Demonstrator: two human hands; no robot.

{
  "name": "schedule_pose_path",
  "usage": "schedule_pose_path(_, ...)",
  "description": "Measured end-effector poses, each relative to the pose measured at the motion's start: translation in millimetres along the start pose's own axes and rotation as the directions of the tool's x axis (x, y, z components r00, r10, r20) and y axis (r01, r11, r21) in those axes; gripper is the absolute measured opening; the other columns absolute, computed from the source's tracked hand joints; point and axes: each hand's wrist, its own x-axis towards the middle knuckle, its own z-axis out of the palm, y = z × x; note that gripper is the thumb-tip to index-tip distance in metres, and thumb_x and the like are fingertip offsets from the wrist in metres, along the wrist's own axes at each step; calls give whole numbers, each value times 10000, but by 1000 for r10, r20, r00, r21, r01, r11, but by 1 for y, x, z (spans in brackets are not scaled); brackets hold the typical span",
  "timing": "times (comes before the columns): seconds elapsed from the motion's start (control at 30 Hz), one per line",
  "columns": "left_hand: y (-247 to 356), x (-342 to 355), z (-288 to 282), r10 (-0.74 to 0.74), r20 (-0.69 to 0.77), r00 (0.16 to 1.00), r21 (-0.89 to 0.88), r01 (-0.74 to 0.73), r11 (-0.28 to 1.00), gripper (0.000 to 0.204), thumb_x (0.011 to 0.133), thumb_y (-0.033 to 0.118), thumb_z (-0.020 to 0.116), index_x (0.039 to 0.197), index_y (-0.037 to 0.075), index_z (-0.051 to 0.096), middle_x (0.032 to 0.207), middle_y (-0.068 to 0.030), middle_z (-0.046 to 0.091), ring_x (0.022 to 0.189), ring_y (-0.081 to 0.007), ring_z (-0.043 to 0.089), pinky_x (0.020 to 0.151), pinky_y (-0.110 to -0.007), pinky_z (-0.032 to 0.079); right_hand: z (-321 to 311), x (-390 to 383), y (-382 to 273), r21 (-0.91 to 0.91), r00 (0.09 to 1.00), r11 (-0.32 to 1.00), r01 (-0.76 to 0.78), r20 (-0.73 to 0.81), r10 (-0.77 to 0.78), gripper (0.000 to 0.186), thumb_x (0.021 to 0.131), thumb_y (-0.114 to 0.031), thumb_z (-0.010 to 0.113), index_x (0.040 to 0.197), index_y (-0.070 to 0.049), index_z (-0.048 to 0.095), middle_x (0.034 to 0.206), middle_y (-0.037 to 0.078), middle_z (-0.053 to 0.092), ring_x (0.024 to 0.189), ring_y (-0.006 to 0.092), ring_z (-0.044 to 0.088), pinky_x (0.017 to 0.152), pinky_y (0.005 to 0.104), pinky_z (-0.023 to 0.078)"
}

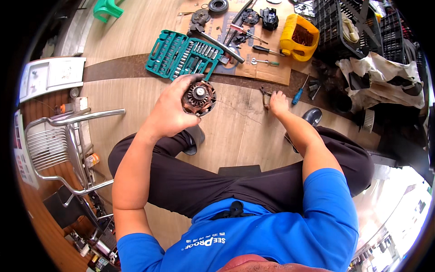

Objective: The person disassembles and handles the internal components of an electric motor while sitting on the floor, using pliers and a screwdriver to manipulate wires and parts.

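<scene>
The left hand [168, 106] grasps the motor part [199, 98], thumb below and fingers around its upper edge, holding it above the floor [240, 136] in front of the left knee. The right hand [278, 104] is at the pliers [265, 97], fingers bent over them; whether they have clenched on the handles I cannot tell.

With only 1 hand on it, the motor part could slip if the thumb eases, and its exposed copper windings could be nicked in a fall. The pliers could also scrape the windings if brought in at a poor angle.

Beyond, the teal case [156, 53] lies open in 2 halves, with sockets [204, 49] in rows; a knock could spill these loose. On the cardboard [276, 72], the yellow jug [286, 37] has a cut-open side and reddish-brown contents I cannot identify. Farther right stand 2 black crates: the nearer crate [327, 22] holds something pale and coiled; the other's contents are too dark to tell.
</scene>
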Motion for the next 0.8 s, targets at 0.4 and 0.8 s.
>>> schedule_pose_path(0.4,-10,-2,-4,51,-16,999,-51,-51,997,849,548,64,761,1345,-24,479,1269,-140,553,1192,-225,548,1047,-334,408,22,10,-16,35,998,999,30,-64,-28,368,842,-184,623,1150,-4,534,1151,184,518,1075,355,568,829,436,553)
schedule_pose_path(0.8,1,-13,-7,132,-219,967,45,-125,991,755,563,58,724,1288,-3,522,1243,-191,558,1198,-343,535,1039,-369,415,-101,1,-37,759,711,-367,-538,175,-682,410,872,-87,541,1271,-27,475,1113,182,624,952,321,663,883,535,547)
